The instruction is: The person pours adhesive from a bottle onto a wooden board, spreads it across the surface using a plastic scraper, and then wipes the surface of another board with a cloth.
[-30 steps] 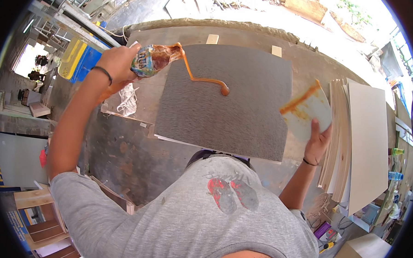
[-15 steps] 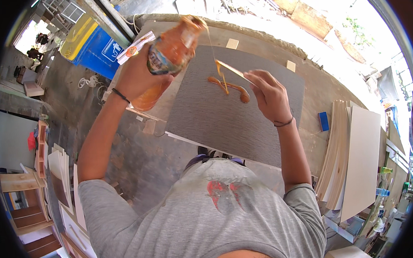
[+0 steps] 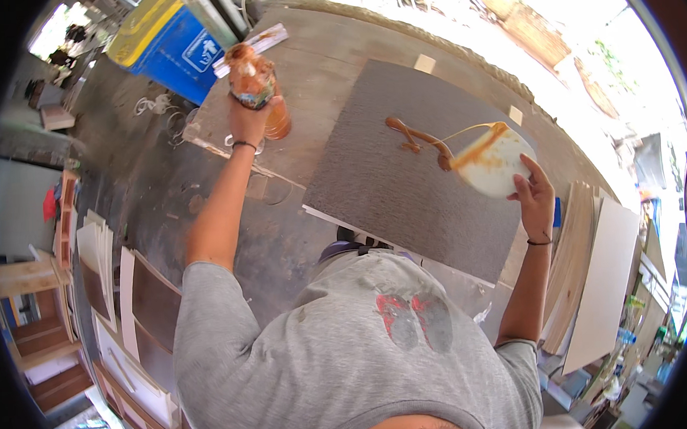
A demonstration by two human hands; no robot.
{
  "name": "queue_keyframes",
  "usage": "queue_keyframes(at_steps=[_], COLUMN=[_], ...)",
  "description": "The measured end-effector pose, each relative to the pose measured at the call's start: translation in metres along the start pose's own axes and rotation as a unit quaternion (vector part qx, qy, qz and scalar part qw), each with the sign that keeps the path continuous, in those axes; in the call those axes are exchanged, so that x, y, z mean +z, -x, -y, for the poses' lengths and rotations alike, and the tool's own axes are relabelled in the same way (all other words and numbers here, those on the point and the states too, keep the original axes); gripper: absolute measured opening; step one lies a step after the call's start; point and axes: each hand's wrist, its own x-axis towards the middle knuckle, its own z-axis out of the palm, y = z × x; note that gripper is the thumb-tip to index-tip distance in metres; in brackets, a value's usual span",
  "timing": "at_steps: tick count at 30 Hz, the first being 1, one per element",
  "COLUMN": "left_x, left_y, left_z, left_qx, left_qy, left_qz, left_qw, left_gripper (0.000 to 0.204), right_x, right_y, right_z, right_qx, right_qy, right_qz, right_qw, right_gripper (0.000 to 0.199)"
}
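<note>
The bottle [image 3: 252, 79] is held in the left hand [image 3: 249, 120], with the fingers wrapped around its lower part. It is smeared with orange-brown goo near the top. Whether its bottom is touched by the desk [image 3: 306, 63] cannot be told. A pale flat scraper [image 3: 483, 170] is pinched between the thumb and fingers of the right hand [image 3: 535, 185], and its face is streaked with goo. The scraper is held over the right part of a dark grey board [image 3: 389, 205], and a thin string of goo is stretched from it to the goo [image 3: 410, 135] on the board.

The goo is laid down as one thick, wiggly line with a blob at its end. It is not spread out yet, and most of the board is left uncoated.

Farther out, an orange see-through container [image 3: 280, 121] is seen just beside the left hand. Wood sheets [image 3: 569, 266] are stacked past the right hand, and a blue bin [image 3: 179, 57] is seen past the desk's far left corner.
</note>
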Motion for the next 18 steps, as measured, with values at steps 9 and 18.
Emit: queue_keyframes(at_steps=[9, 18], left_x=[0.022, 0.036], left_y=[0.024, 0.162], left_z=[0.035, -0.054], left_qx=[-0.025, 0.094], left_qy=[0.072, 0.151], left_qz=[0.014, 0.175], left_qw=[0.997, 0.968], left_gripper=[0.11, 0.103], right_x=[-0.014, -0.005], right_y=[-0.01, -0.029], right_z=[0.026, 0.025], right_qx=[-0.158, -0.068], right_qy=[0.322, 0.226], right_qz=[-0.013, -0.013], right_qw=[0.933, 0.972], right_gripper=[0.025, 0.022])
